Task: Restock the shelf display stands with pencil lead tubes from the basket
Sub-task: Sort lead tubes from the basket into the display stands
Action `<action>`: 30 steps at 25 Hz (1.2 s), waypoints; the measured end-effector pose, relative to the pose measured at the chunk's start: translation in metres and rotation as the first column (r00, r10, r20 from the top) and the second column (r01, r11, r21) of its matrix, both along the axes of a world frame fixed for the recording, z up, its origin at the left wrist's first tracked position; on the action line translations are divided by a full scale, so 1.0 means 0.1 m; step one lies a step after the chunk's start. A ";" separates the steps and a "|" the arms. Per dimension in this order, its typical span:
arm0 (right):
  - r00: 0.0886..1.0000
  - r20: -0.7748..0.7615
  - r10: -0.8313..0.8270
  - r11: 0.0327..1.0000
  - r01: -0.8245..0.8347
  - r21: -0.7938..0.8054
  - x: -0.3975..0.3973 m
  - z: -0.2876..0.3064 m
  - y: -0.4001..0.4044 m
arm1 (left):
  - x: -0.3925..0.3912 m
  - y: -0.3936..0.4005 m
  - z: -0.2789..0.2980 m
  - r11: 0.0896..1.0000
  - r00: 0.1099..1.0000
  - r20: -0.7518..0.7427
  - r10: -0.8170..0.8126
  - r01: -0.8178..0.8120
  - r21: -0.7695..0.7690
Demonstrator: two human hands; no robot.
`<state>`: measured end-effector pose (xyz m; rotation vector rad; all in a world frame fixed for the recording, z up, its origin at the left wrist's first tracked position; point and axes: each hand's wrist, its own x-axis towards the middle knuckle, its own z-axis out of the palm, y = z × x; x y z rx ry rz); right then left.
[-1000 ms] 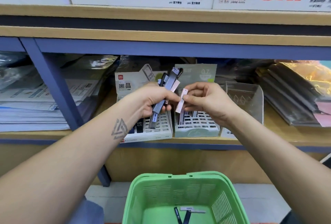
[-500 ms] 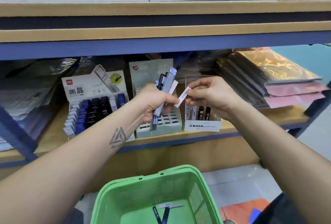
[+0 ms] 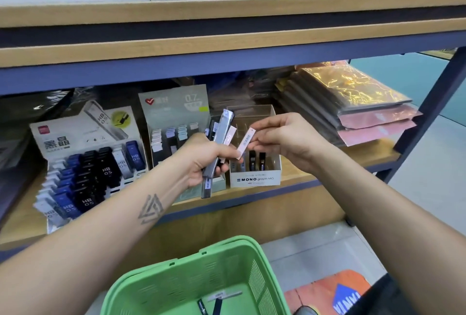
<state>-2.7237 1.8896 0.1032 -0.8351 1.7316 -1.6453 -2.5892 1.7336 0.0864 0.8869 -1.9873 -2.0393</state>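
Pale pink lead tube (image 3: 244, 144), pinched in the right hand (image 3: 287, 143) above the MONO stand (image 3: 256, 178) for likely slotting, is separated from the bundle (image 3: 219, 148) the left hand (image 3: 201, 161) clasps as reserve; more tubes lie in the green basket (image 3: 176, 274).

**Hidden, cropped or unreadable**

The green basket (image 3: 176, 287) is cut off at 6 o'clock, its loose tubes (image 3: 216, 302) half out of frame. The left hand (image 3: 201, 161) covers the middle of its bundle of tubes (image 3: 219, 146) — the count is unclear. Print on the pale tube (image 3: 245, 142) is illegible.
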 end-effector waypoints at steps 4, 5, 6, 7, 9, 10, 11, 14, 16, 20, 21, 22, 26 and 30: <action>1.000 -0.010 0.012 1.000 -0.012 -0.022 -0.01 -0.02 0.02 | -0.01 0.00 -0.01 1.000 1.000 -0.010 0.013 -0.013 -0.013; 0.999 -0.039 -0.001 1.000 0.000 -0.020 -0.02 -0.02 0.02 | -0.01 0.01 -0.01 1.000 1.000 -0.007 0.013 -0.014 -0.022; 0.997 -0.074 -0.015 1.000 0.014 -0.011 -0.02 -0.03 0.02 | -0.01 0.02 0.00 0.999 1.000 -0.005 0.009 -0.009 -0.035; 0.995 -0.100 -0.027 1.000 0.027 -0.002 -0.03 -0.03 0.01 | -0.01 0.03 0.01 0.999 1.000 -0.005 0.009 -0.009 -0.047; 0.992 -0.116 -0.058 0.998 0.059 0.004 -0.06 -0.04 0.00 | -0.01 0.03 0.01 0.998 0.999 -0.006 0.039 -0.039 -0.050; 0.989 -0.121 -0.082 0.997 0.083 0.000 -0.08 -0.04 0.00 | -0.01 0.02 0.01 0.997 0.998 -0.007 0.067 -0.067 -0.039; 0.985 -0.137 -0.109 0.994 0.110 -0.004 -0.10 -0.03 0.01 | -0.01 0.00 0.02 0.995 0.995 -0.009 0.097 -0.097 -0.028; 0.936 -0.307 -0.171 0.979 0.196 0.050 -0.23 0.01 0.10 | 0.00 -0.05 0.04 0.990 0.990 -0.015 0.143 -0.143 -0.010; 0.835 -0.527 -0.158 0.949 0.277 0.153 -0.31 0.02 0.17 | 0.00 -0.06 0.05 0.990 0.990 -0.017 0.138 -0.138 -0.006; 0.598 -0.801 -0.021 0.871 0.404 0.279 -0.32 -0.09 0.17 | 0.01 -0.04 0.05 0.995 0.995 -0.029 0.099 -0.100 -0.023; 0.573 -0.820 -0.002 0.859 0.421 0.292 -0.31 -0.13 0.16 | 0.01 -0.04 0.05 0.995 0.995 -0.033 0.092 -0.093 -0.028; 0.546 -0.837 0.013 0.850 0.435 0.297 -0.29 -0.17 0.14 | 0.02 -0.03 0.05 0.996 0.996 -0.034 0.088 -0.089 -0.031; 0.399 -0.912 0.095 0.821 0.487 0.299 -0.24 -0.32 0.06 | 0.01 -0.04 0.01 0.996 0.997 -0.011 0.081 -0.082 -0.028; 0.379 -0.917 0.126 0.789 0.522 0.324 -0.25 -0.45 0.02 | 0.00 -0.04 -0.01 0.997 0.998 -0.007 0.069 -0.069 -0.026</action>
